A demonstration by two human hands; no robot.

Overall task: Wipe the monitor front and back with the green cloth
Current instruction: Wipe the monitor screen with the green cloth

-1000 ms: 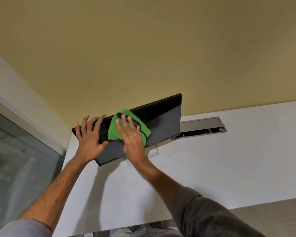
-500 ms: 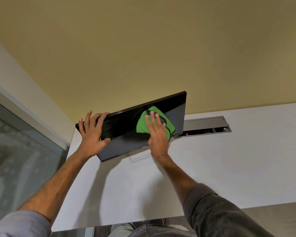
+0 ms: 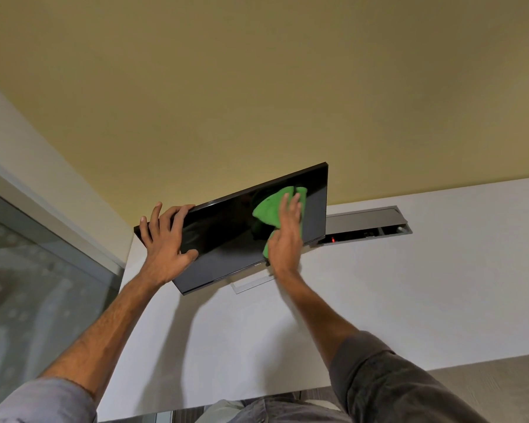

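Observation:
A black flat monitor (image 3: 226, 230) stands tilted on the white desk (image 3: 379, 300), its dark screen facing me. My left hand (image 3: 165, 242) grips the monitor's upper left corner, fingers over the top edge and thumb on the screen. My right hand (image 3: 286, 236) presses the green cloth (image 3: 268, 210) flat against the right part of the screen. The cloth bunches out above and to the left of my fingers. The monitor's clear stand base (image 3: 251, 283) shows just below the bottom edge.
A grey cable tray (image 3: 370, 222) with an open lid is set into the desk right of the monitor, a small red light inside. A yellow wall rises behind. A frosted glass partition (image 3: 28, 285) runs along the left.
My right hand has slid the green cloth across the screen from the left part to the right part. The left hand keeps its hold on the corner.

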